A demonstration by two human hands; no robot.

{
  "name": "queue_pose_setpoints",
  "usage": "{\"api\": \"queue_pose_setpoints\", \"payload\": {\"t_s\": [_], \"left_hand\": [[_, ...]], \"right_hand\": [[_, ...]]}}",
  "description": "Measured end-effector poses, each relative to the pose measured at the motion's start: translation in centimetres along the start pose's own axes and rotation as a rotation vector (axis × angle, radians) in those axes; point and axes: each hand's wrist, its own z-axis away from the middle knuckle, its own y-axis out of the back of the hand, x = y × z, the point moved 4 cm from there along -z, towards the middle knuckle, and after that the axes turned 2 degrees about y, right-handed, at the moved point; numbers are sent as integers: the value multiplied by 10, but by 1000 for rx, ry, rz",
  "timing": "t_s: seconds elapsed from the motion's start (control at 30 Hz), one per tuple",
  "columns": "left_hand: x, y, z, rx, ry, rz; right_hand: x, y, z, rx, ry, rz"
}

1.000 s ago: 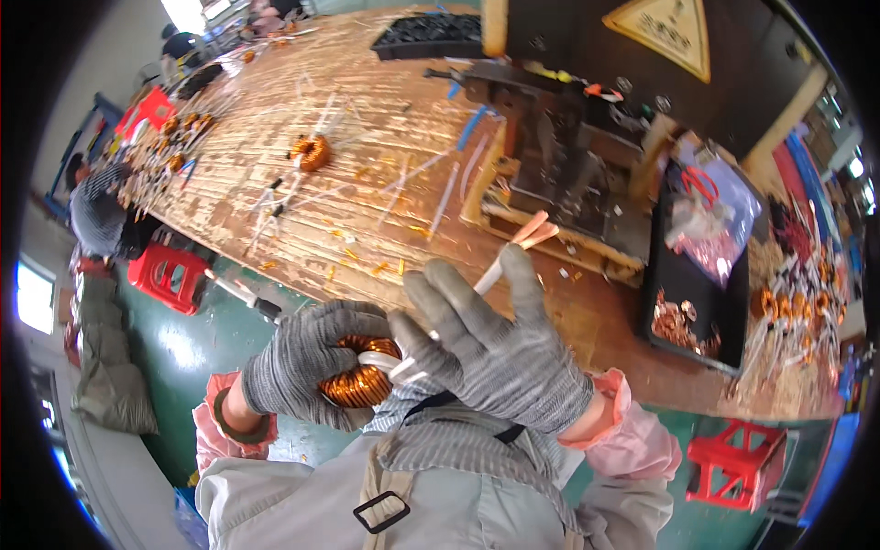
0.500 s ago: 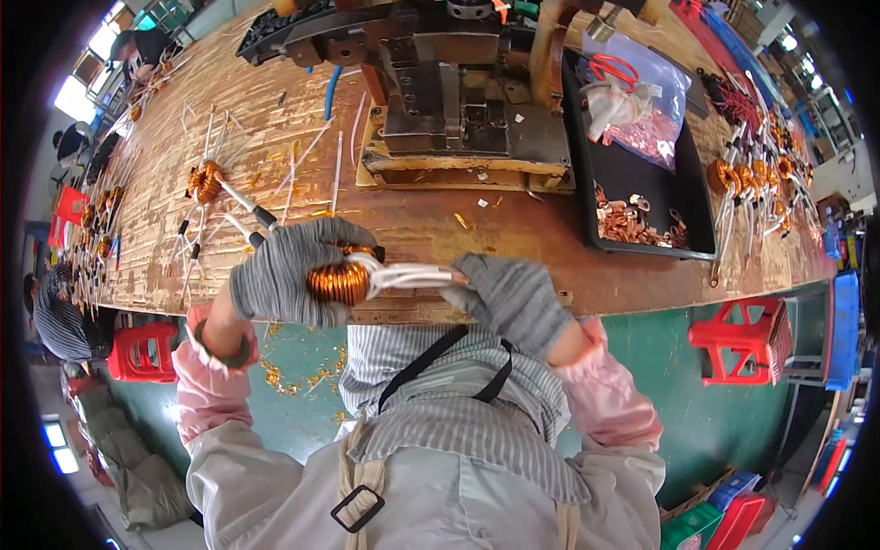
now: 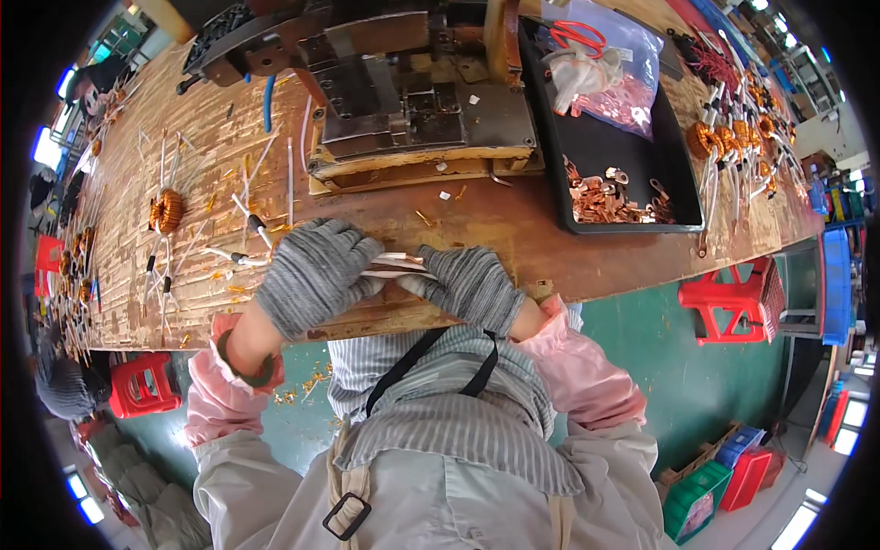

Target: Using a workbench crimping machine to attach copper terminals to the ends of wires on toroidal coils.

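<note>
My left hand (image 3: 316, 280), in a grey striped glove, is closed around the white wire leads (image 3: 396, 263) of a copper coil. The coil's winding does not show; the glove may cover it. Two white leads with black sleeves (image 3: 255, 223) stick out past the left hand's far side. My right hand (image 3: 469, 286), gloved alike, pinches the other end of the white leads. Both hands are close together above the table's near edge, with the wires stretched between them.
A dark metal press (image 3: 412, 110) stands just beyond my hands. To its right, a black tray (image 3: 632, 228) holds copper lugs (image 3: 610, 197), a plastic bag (image 3: 632, 82) and red-handled scissors (image 3: 577, 37). A copper coil (image 3: 166, 212) lies at left; several more (image 3: 733, 142) lie far right.
My left hand has turned and slid along the leads toward the right hand, so the copper winding is out of sight. The hands are closer together, and the view has shifted and tilted.
</note>
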Motion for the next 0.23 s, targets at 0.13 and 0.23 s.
{"api": "queue_pose_setpoints", "payload": {"t_s": [0.13, 0.23], "left_hand": [[-18, 6, 8, 172, 72, 344], [-43, 4, 22, 390, 374, 941]], "right_hand": [[1, -1, -2, 82, -10, -105], [0, 1, -3, 119, -27, -150]]}}
